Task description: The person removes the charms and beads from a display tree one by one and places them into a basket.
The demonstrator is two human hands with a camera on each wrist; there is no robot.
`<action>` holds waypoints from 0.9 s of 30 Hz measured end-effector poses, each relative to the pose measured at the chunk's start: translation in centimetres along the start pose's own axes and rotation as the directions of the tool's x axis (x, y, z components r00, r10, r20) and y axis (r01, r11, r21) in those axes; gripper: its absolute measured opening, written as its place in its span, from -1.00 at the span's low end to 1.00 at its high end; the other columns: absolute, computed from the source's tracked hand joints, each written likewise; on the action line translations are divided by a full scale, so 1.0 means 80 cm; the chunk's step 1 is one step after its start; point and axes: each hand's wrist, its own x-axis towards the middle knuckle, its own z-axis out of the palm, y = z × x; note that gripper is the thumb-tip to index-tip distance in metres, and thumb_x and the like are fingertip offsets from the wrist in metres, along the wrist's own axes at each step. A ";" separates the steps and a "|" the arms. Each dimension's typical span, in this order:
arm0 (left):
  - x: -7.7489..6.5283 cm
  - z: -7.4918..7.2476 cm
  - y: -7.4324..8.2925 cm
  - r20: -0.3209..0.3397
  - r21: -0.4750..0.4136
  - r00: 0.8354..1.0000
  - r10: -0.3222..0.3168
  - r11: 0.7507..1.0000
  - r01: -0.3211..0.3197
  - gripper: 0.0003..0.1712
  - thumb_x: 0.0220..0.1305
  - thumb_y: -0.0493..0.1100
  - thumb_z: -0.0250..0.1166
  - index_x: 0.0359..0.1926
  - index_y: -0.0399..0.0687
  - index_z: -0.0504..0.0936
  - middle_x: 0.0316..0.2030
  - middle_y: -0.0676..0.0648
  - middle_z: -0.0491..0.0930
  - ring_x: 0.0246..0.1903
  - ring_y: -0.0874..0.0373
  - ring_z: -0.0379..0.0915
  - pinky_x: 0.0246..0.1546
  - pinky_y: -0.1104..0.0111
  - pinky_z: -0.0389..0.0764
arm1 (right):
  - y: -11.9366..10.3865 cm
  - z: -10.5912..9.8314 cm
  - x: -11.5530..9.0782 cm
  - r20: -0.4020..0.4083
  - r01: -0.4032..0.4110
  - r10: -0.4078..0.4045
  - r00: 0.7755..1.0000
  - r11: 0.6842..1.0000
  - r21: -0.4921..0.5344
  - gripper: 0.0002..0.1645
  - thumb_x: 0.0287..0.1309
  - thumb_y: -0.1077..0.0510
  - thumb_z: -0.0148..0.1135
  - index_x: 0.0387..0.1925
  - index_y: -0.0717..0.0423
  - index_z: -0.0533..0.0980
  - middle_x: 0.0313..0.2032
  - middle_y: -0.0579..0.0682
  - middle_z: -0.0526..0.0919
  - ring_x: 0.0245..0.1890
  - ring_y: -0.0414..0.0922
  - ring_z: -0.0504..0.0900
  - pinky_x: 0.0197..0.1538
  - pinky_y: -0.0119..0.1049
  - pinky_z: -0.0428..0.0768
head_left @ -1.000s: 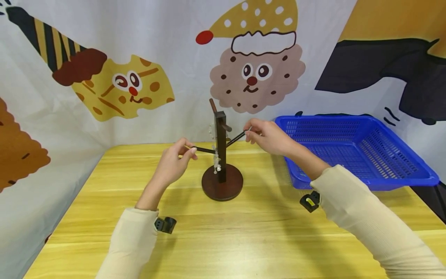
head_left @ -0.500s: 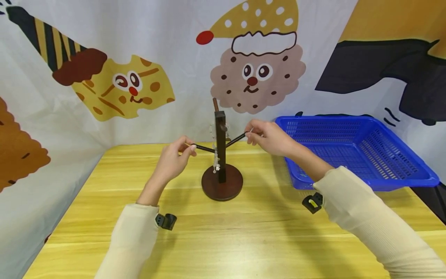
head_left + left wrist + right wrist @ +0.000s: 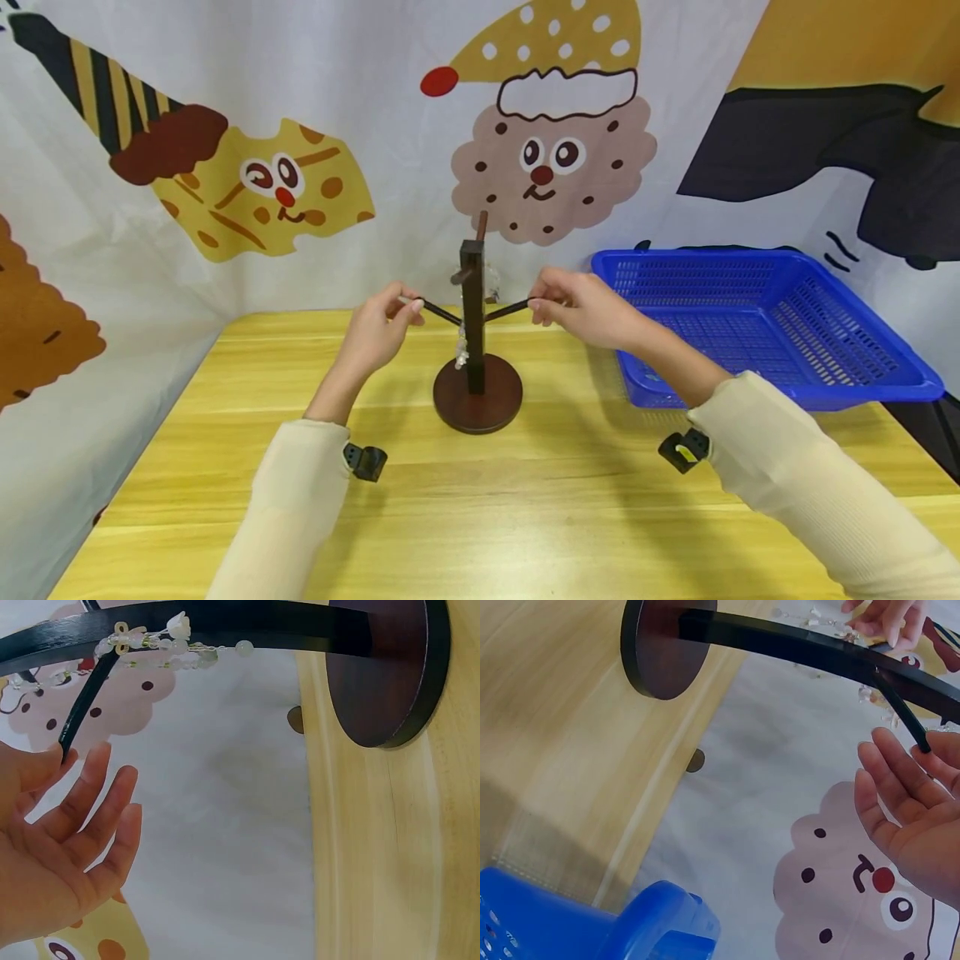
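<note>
A dark brown wooden stand (image 3: 474, 333) with a square post and round base (image 3: 495, 408) stands upright on the table. Between thumb and fingertips, my left hand (image 3: 377, 332) pinches the end of its left lower peg (image 3: 441, 312). On the opposite side, my right hand (image 3: 588, 310) pinches the tip of the right lower peg (image 3: 508, 311). Strings of pale beads (image 3: 461, 348) hang by the post; the left wrist view shows a white flower bead (image 3: 179, 627) among them. An upper peg (image 3: 482, 225) crosses near the post's top, held by neither hand.
A blue plastic basket (image 3: 795, 392) sits at the right on the light wooden table (image 3: 480, 517), close to my right forearm. Behind the table hangs a white cloth (image 3: 397, 100) printed with cartoon food. Each sleeve carries a small black wrist camera (image 3: 365, 462).
The stand has turned: the upper peg's far end has swung right and its near end left. My left hand has moved slightly away from me, my right hand slightly nearer, both still pinching the pegs.
</note>
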 end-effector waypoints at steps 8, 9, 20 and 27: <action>0.005 0.001 0.002 0.013 0.025 0.999 -0.050 0.998 0.050 -0.75 0.38 -0.16 0.02 -0.05 -0.15 0.51 -0.33 -0.19 0.62 -0.26 -0.07 0.52 -0.34 0.16 0.41 | -0.001 0.002 -0.003 -0.008 0.024 -0.024 1.000 1.000 0.000 -0.92 0.25 0.29 0.03 -0.36 0.13 0.45 -0.48 -0.09 0.63 -0.43 -0.08 0.55 -0.45 -0.25 0.42; 0.005 0.000 0.002 0.015 0.032 0.998 -0.054 0.998 0.053 -0.75 0.37 -0.16 0.02 -0.03 -0.14 0.52 -0.32 -0.18 0.62 -0.25 -0.06 0.51 -0.32 0.15 0.43 | -0.001 0.002 -0.003 -0.006 0.023 -0.023 1.000 1.000 0.002 -0.91 0.25 0.30 0.03 -0.36 0.13 0.44 -0.48 -0.08 0.63 -0.43 -0.05 0.55 -0.45 -0.25 0.41; -0.005 -0.011 0.024 -0.007 0.080 1.000 -0.009 0.997 0.009 -0.67 0.32 -0.11 0.11 0.02 -0.17 0.52 -0.27 -0.19 0.61 -0.22 -0.04 0.51 -0.24 0.12 0.48 | 0.003 0.002 -0.001 -0.005 0.030 -0.030 1.000 0.999 -0.010 -0.90 0.25 0.31 0.03 -0.38 0.11 0.44 -0.49 -0.10 0.62 -0.43 -0.09 0.55 -0.43 -0.25 0.43; -0.014 -0.023 0.066 -0.060 0.051 0.993 0.099 0.994 -0.096 -0.77 0.26 -0.14 0.19 -0.15 -0.20 0.58 -0.29 -0.12 0.63 -0.26 0.07 0.53 -0.25 0.22 0.52 | 0.000 0.001 -0.002 0.006 0.007 -0.007 1.000 1.000 -0.009 -0.90 0.25 0.31 0.02 -0.35 0.12 0.44 -0.46 -0.08 0.63 -0.40 -0.08 0.56 -0.39 -0.23 0.46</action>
